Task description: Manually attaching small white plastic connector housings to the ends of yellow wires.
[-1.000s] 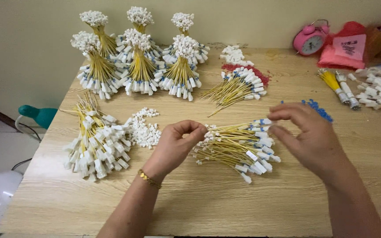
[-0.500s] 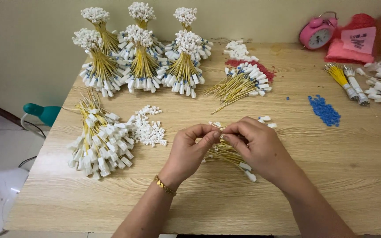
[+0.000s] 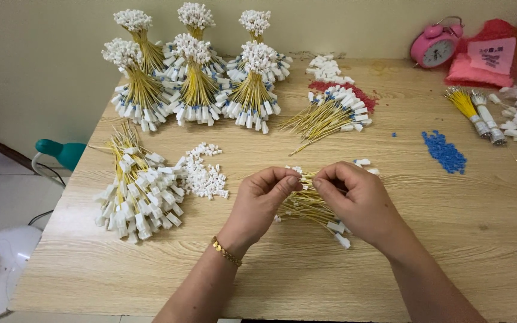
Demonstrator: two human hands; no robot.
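My left hand (image 3: pixel 261 200) and my right hand (image 3: pixel 357 200) meet over a loose bunch of thin yellow wires with white plastic connectors (image 3: pixel 312 209) lying on the wooden table (image 3: pixel 462 239). Both hands pinch the same spot at the top of the bunch, fingertips almost touching. What sits between the fingertips is too small to make out. A gold bracelet is on my left wrist. A small heap of loose white connectors (image 3: pixel 204 176) lies just left of my left hand.
A larger pile of finished yellow wires (image 3: pixel 136 191) lies at the left. Several tied upright bundles (image 3: pixel 195 84) stand at the back. Another loose bunch (image 3: pixel 330 113), blue beads (image 3: pixel 444 149), a pink alarm clock (image 3: pixel 435 48) and pink cloth (image 3: pixel 489 57) are to the right.
My right hand has come in from the right to meet my left hand over the wire bunch. Both now pinch its top together; the view has shifted slightly.
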